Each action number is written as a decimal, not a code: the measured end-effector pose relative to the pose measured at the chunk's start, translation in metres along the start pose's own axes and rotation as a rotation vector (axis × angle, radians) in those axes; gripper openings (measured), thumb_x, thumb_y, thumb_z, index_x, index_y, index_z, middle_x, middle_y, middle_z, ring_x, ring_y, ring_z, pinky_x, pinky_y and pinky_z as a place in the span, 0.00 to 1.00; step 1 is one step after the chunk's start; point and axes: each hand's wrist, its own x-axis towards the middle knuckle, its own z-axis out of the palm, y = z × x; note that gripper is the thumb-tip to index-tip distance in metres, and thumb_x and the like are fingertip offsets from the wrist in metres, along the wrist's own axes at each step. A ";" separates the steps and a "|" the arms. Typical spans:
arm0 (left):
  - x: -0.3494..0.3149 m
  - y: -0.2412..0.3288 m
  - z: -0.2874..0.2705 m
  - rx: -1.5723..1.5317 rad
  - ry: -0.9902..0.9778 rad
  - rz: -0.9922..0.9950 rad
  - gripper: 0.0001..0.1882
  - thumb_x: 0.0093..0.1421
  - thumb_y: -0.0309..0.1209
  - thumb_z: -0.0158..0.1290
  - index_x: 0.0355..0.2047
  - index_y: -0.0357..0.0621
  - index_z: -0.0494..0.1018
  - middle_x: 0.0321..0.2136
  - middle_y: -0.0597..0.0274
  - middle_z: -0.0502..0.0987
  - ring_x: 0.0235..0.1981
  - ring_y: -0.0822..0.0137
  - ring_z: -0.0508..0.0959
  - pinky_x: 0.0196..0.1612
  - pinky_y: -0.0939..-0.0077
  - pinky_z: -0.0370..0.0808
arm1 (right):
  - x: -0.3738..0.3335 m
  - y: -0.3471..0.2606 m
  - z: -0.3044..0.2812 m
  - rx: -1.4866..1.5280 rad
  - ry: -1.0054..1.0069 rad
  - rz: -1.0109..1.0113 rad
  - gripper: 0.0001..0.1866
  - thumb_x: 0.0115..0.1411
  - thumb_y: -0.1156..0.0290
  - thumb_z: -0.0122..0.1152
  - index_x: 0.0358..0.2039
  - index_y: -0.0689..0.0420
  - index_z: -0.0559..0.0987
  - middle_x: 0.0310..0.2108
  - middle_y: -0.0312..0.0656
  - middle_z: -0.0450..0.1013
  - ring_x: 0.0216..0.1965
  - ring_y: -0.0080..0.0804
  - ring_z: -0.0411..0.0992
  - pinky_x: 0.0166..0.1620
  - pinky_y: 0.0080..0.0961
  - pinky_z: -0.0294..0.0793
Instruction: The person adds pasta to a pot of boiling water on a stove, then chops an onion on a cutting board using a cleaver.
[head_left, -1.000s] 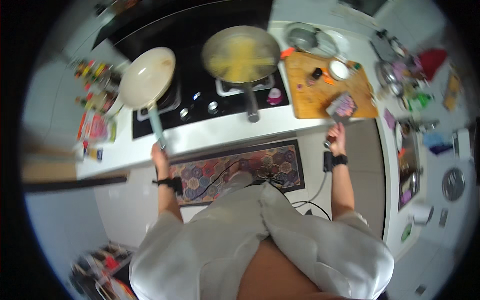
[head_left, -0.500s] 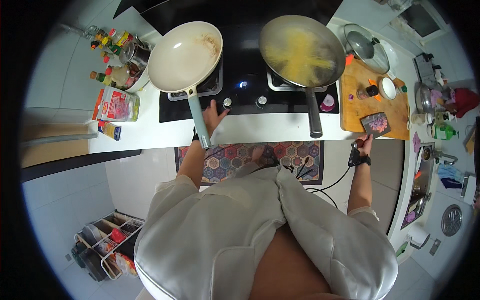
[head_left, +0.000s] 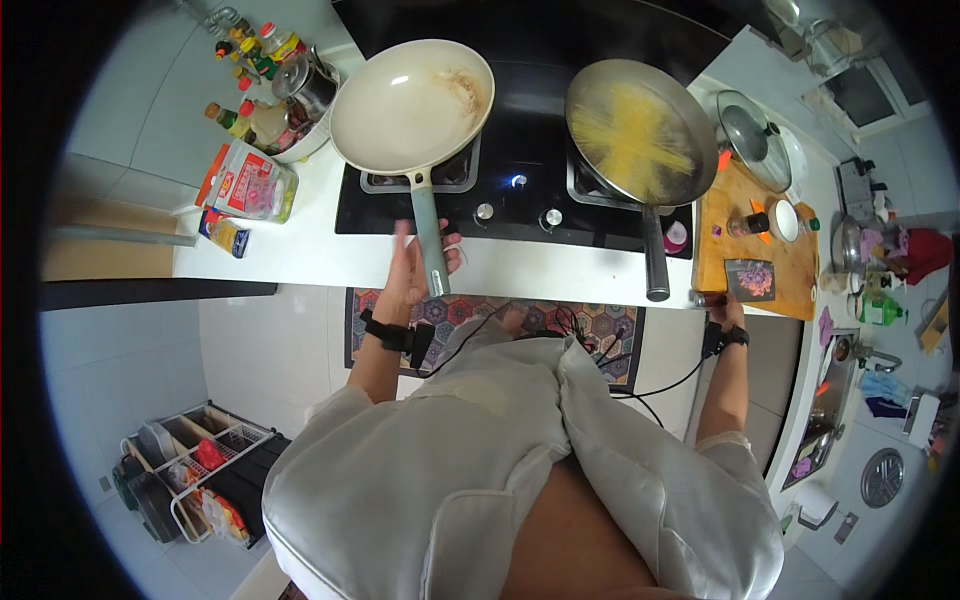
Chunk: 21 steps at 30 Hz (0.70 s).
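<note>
My left hand point(head_left: 408, 268) is at the counter's front edge with its fingers spread around the pale green handle point(head_left: 430, 240) of a cream frying pan point(head_left: 405, 110). Its fingers show on both sides of the handle, not closed on it; I cannot tell whether they touch. On the right, my right hand point(head_left: 728, 312) grips the brown handle of a cleaver point(head_left: 735, 292). The cleaver's dark blade rests at the near edge of a wooden cutting board point(head_left: 775, 240) and bears pinkish-purple chopped pieces point(head_left: 756, 280). A dark frying pan point(head_left: 600, 110) on the right burner holds long yellow strands like spaghetti point(head_left: 645, 130).
Two knobs point(head_left: 484, 212) sit on the black stove's front. A white bowl point(head_left: 783, 221) and a dark-capped jar point(head_left: 748, 224) are on the board, with a glass lid point(head_left: 757, 150) behind. Bottles point(head_left: 265, 115) and a plastic bag point(head_left: 250, 182) stand left. Cables hang below the counter.
My left hand has moved from the stove knob down to the cream pan's handle, fingers spreading. The right hand keeps hold of the cleaver, whose blade has turned slightly. The whole view has shifted.
</note>
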 end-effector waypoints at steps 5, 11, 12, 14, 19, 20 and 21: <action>0.035 -0.001 -0.042 0.193 -0.293 0.102 0.13 0.51 0.25 0.54 0.34 0.46 0.62 0.12 0.75 0.57 0.09 0.82 0.55 0.10 0.89 0.52 | -0.004 -0.013 0.002 -0.221 0.043 0.100 0.18 0.57 0.53 0.43 0.31 0.55 0.72 0.20 0.37 0.68 0.20 0.29 0.67 0.25 0.25 0.71; 0.004 -0.036 -0.070 0.514 -0.277 0.327 0.14 0.54 0.28 0.50 0.38 0.45 0.58 0.11 0.72 0.55 0.07 0.81 0.54 0.09 0.86 0.52 | -0.032 -0.021 0.020 -0.281 0.172 0.099 0.14 0.56 0.55 0.47 0.37 0.49 0.67 0.25 0.35 0.62 0.26 0.30 0.64 0.30 0.32 0.69; -0.001 -0.036 -0.068 0.514 -0.292 0.324 0.14 0.54 0.28 0.50 0.38 0.45 0.58 0.11 0.72 0.55 0.07 0.81 0.54 0.09 0.86 0.52 | -0.015 -0.014 0.004 -0.227 0.131 0.053 0.13 0.56 0.56 0.47 0.38 0.48 0.66 0.26 0.34 0.62 0.26 0.29 0.63 0.30 0.33 0.69; -0.016 -0.036 -0.070 0.517 -0.336 0.330 0.15 0.54 0.28 0.50 0.38 0.42 0.57 0.11 0.70 0.57 0.07 0.79 0.55 0.09 0.84 0.55 | -0.005 -0.022 0.016 -0.293 0.134 -0.055 0.09 0.55 0.62 0.48 0.37 0.46 0.67 0.25 0.33 0.62 0.24 0.29 0.62 0.30 0.34 0.68; -0.036 -0.041 -0.048 0.647 -0.438 0.412 0.14 0.54 0.26 0.50 0.37 0.40 0.57 0.11 0.69 0.59 0.06 0.78 0.56 0.09 0.83 0.55 | 0.053 -0.020 -0.011 -0.371 0.276 -0.128 0.13 0.54 0.64 0.49 0.39 0.53 0.69 0.25 0.37 0.66 0.23 0.29 0.64 0.21 0.28 0.65; -0.045 -0.044 -0.052 0.676 -0.426 0.445 0.14 0.53 0.25 0.50 0.37 0.40 0.57 0.11 0.68 0.60 0.06 0.78 0.57 0.09 0.83 0.56 | 0.042 -0.024 0.009 -0.513 0.393 -0.159 0.15 0.54 0.64 0.48 0.41 0.55 0.68 0.25 0.38 0.67 0.21 0.28 0.65 0.18 0.25 0.63; -0.053 -0.045 -0.054 0.683 -0.426 0.455 0.14 0.53 0.25 0.50 0.37 0.40 0.57 0.11 0.68 0.60 0.06 0.78 0.57 0.09 0.83 0.56 | 0.022 -0.030 0.016 -0.504 0.386 -0.162 0.15 0.54 0.64 0.48 0.41 0.55 0.68 0.25 0.38 0.67 0.21 0.28 0.65 0.18 0.25 0.63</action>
